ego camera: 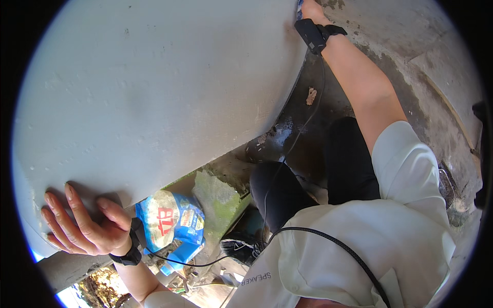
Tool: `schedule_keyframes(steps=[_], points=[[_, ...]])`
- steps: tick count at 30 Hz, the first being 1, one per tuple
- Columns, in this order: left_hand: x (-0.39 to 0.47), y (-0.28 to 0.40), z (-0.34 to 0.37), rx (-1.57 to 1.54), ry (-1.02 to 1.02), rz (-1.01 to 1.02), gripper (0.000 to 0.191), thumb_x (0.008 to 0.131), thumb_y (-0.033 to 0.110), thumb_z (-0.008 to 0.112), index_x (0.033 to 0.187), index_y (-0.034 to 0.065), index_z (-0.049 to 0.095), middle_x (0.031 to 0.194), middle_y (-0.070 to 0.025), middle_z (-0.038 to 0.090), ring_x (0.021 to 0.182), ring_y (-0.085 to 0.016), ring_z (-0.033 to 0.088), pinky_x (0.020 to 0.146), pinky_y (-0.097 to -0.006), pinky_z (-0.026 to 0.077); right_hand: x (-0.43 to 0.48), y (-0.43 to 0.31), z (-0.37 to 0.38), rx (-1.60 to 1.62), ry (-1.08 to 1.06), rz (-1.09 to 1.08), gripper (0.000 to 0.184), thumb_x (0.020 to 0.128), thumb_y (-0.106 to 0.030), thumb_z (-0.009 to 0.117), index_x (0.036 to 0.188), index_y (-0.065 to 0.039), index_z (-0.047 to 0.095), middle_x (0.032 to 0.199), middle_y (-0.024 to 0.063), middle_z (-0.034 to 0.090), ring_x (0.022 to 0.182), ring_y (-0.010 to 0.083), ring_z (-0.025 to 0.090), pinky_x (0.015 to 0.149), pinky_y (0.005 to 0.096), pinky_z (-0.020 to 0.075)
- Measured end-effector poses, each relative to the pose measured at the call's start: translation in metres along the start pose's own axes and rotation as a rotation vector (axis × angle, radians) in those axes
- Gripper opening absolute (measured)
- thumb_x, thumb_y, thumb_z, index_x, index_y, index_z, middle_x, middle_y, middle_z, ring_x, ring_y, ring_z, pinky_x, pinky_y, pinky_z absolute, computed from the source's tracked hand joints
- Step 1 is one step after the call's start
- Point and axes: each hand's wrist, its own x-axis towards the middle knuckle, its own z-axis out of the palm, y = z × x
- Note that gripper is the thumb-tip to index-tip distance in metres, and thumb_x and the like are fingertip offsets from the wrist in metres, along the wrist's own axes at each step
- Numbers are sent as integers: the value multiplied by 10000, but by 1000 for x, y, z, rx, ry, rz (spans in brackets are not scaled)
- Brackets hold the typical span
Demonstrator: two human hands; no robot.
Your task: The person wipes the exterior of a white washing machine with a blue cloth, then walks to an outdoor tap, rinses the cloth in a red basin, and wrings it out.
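Note:
A large, smooth, pale grey panel (165,92) with small bumps and marks fills the upper left before me. My left hand (86,227) rests on its lower left part, fingers spread, holding nothing. At the top edge of the view, my right hand (314,11) is at the panel's right edge. Its fingers are cut off by the frame. Against its palm side shows a sliver of something blue and white (299,9), too little to name; whether the hand grips it is hidden. Black devices are strapped to my left wrist (134,242) and right wrist (311,36).
Below the panel's lower edge stand a blue and white printed bag (169,219) and a blue bottle (183,256), beside a mossy concrete block (219,204). Wet, stained ground (308,142) lies by my knees. Thin black cables (296,142) run from both wrists towards my body.

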Motion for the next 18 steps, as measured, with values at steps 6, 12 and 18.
schedule_keyframes(steps=[6,12,18], points=[[-2,1,-1,-10,7,-53,379,944,295,517,1176,47,686,1240,-159,668,1239,-326,572,1179,-431,214,-87,31,19,29,-69,-52,592,1043,-458,349,1509,-99,275,1490,119,403,1332,243,390,1110,404,304],[2,5,-7,12,-36,-107,360,919,256,518,1169,71,701,1263,-133,663,1247,-322,568,1184,-441,203,-275,81,43,11,-173,86,806,1028,-488,348,1541,41,21,1638,182,-1,1516,295,-50,1216,407,20],[4,4,-9,5,-50,-81,382,926,267,515,1202,58,676,1287,-171,639,1260,-339,555,1175,-468,221,-227,56,51,-37,-38,-30,666,1008,-324,401,1487,90,192,1530,288,269,1417,403,276,1168,390,224]])
